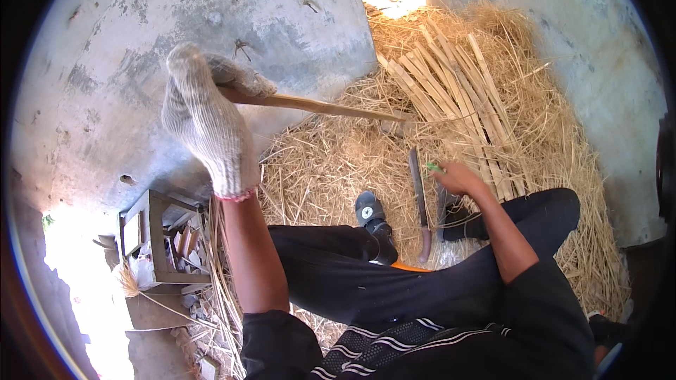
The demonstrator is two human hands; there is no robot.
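Gloved left hand [204, 112] raised at left, fingers clenched around bamboo strip [324, 106] that extends right over shavings [310, 162]. Bare right hand [459, 179], nearer, fingers closed on small green object [434, 167]. Machete [420, 200] lies just left; split bamboo strips [461, 88] lie bunched at far right.

Off-white ribbed glove [218, 134] of matt knitted cloth; long, thin tan strip [324, 106], woody and fibrous; long dark blade [419, 186] of dull metal with a smooth brown handle [425, 245]; dry, rough yellow shavings [317, 162]; matt black cloth trousers [370, 292]; grey wall [296, 28], weathered and patchy.
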